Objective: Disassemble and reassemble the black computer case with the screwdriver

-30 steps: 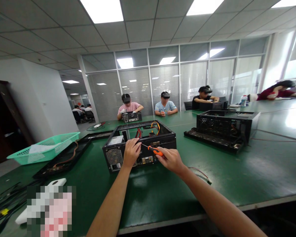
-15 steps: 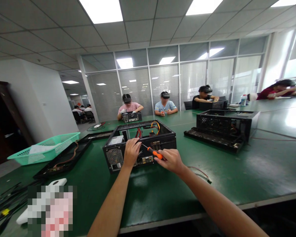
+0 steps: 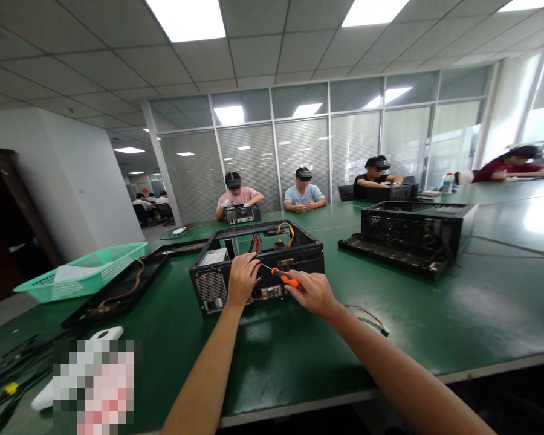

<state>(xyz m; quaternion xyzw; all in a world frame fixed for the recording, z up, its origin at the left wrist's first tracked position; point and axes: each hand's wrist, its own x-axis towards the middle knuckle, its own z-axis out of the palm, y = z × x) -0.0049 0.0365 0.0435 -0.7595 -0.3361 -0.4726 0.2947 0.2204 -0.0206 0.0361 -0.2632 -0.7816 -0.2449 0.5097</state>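
An open black computer case [image 3: 299,251] lies on the green table [image 3: 435,326], its rear panel towards me. My left hand [image 3: 242,279] rests closed on the case's rear top edge, fingers curled over the rim. My right hand [image 3: 312,292] grips a screwdriver with an orange handle [image 3: 285,277]; its thin shaft points left towards the fingertips of my left hand at the case edge. Orange and red cables show inside the case.
A green plastic basket [image 3: 81,272] and a black case panel [image 3: 118,290] lie to the left. A second black case [image 3: 412,235] stands at the right. Loose wires [image 3: 367,319] lie by my right wrist, cables at the lower left. Several people sit at the far side.
My right hand and the screwdriver shifted very slightly; otherwise both hands stay at the case's rear edge.
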